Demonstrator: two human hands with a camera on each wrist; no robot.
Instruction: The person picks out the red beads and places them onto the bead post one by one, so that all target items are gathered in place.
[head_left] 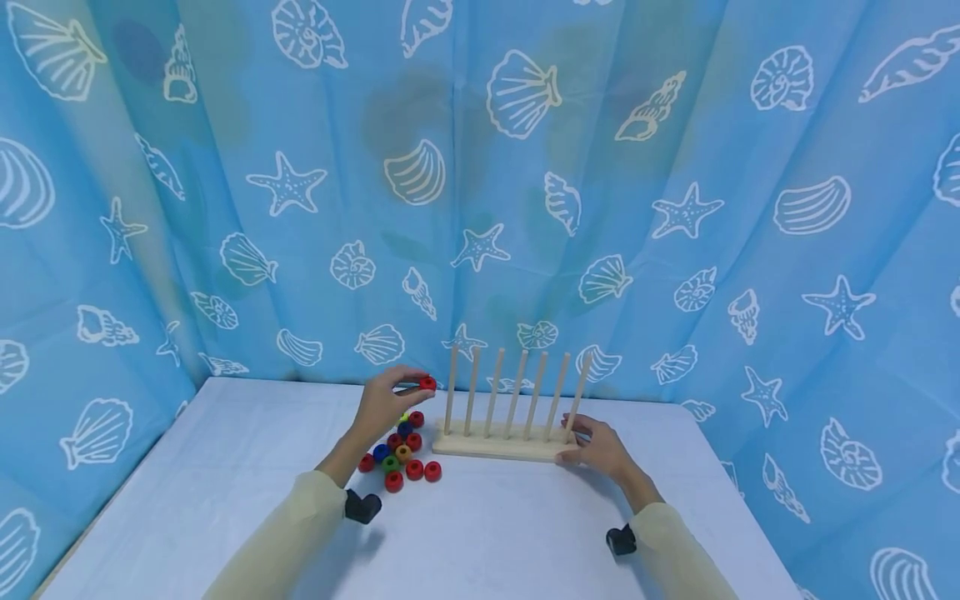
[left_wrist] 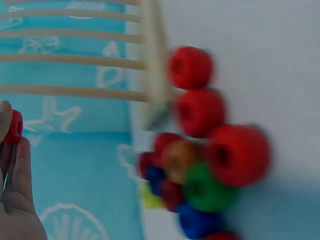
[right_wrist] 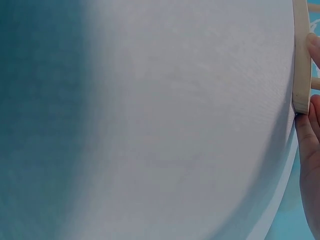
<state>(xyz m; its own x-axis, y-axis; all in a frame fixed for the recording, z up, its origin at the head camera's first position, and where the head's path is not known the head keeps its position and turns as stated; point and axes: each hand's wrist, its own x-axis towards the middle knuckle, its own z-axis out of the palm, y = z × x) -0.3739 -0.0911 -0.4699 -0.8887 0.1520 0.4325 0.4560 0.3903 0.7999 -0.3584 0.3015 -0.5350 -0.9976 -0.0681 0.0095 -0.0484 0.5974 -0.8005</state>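
Observation:
Between the thumb and fingers of my left hand (head_left: pixel 381 406) is a red bead (head_left: pixel 427 383), held above the table just left of the wooden peg rack (head_left: pixel 491 448). The left wrist view shows the same red bead (left_wrist: pixel 17 126) at the fingertips. Several upright pegs stand on the rack's long base, with no beads on them. My right hand (head_left: pixel 602 450) grips the right end of that base; in the right wrist view its thumb lies on the base (right_wrist: pixel 301 65) and other fingers touch the end.
Loose red, blue, green, orange and yellow beads (head_left: pixel 391 464) lie in a cluster left of the rack, below my left hand. A white cloth covers the table (head_left: pixel 480 533). Behind it hangs a blue curtain (head_left: pixel 465 192) with white shell prints.

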